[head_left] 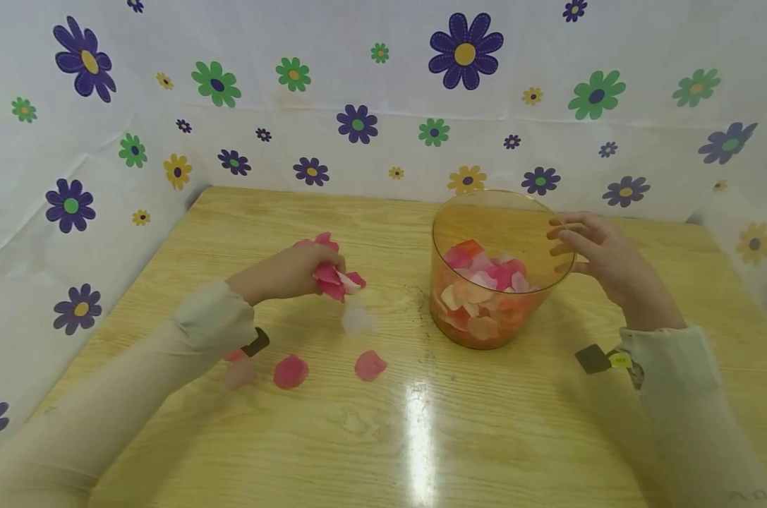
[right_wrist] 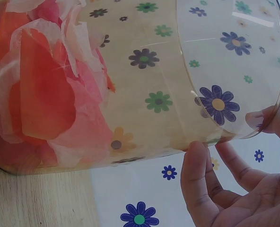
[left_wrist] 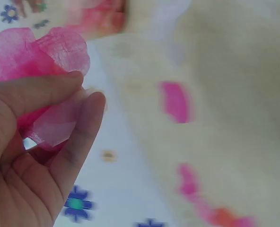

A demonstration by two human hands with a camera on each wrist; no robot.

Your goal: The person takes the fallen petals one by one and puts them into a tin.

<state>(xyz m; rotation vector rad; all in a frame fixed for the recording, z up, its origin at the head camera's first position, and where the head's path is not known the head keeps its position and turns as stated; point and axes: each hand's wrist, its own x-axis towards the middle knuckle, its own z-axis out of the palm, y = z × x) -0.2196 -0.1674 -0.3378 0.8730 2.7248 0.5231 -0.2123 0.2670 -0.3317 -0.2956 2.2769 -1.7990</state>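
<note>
My left hand (head_left: 303,269) pinches a bunch of pink flower petals (head_left: 332,280) between thumb and fingers, over the left half of the table. Their thin, crinkled sheets show close up in the left wrist view. At the right, a see-through amber bucket (head_left: 443,282) is part filled with pink, peach, orange and white petals (head_left: 485,271). My right hand (head_left: 602,257) holds its right side near the rim, the thumb at the edge and the other fingers against the outer wall, as the right wrist view (right_wrist: 234,189) shows.
Loose petals lie on the wooden table (head_left: 358,451): a pale one (head_left: 356,319) below my left hand, a deep pink one (head_left: 291,371), another pink one (head_left: 370,365), and several by the left sleeve (head_left: 238,372). A white flower-print cloth (head_left: 383,85) hangs behind and at both sides.
</note>
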